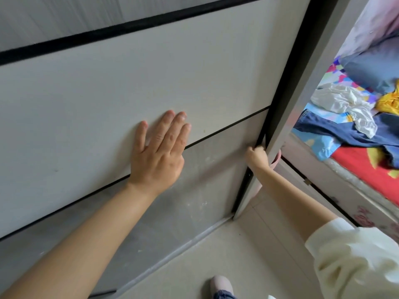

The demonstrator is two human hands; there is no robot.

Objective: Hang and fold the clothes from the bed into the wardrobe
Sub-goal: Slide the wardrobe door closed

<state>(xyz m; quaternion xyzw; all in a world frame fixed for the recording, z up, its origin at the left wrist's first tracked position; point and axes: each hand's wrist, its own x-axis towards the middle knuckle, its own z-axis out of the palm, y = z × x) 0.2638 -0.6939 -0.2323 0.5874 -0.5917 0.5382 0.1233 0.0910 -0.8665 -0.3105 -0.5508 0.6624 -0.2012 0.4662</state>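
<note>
Wardrobe door (108, 93) fills most of the view, a big pale grey sliding panel crossed by thin black strips, and it is shut over whatever lies inside. It looks broad, stiff and fairly weighty, the sort of panel that runs on a track and not on hinges, with a smooth face that offers little to hold; the sensible purchase is its dark right edge (278, 87), where fingers can hook round.

Off to the right sits the bed (362, 169), red-patterned sheet showing, and that is where the clothes wait: dark blue trousers (336, 130), limp and creased; a white garment (345, 102) crumpled on top of them, thin and very light by the look of it; a yellow piece (388, 100) at the frame's edge. All soft stuff, nothing fragile, best lifted by a waistband or shoulders so it hangs straight. A blue pillow (371, 70) lies behind them.

Now the hands. Left hand (159, 149) lies flat on the door face, fingers straight and slightly spread, palm pressing. Right hand (258, 157) is curled round the door's dark edge low down, fingertips tucked out of sight behind it. To my eye that is a push-and-pull pairing to slide the panel. Pale shoe (221, 284) on the tiled floor below.
</note>
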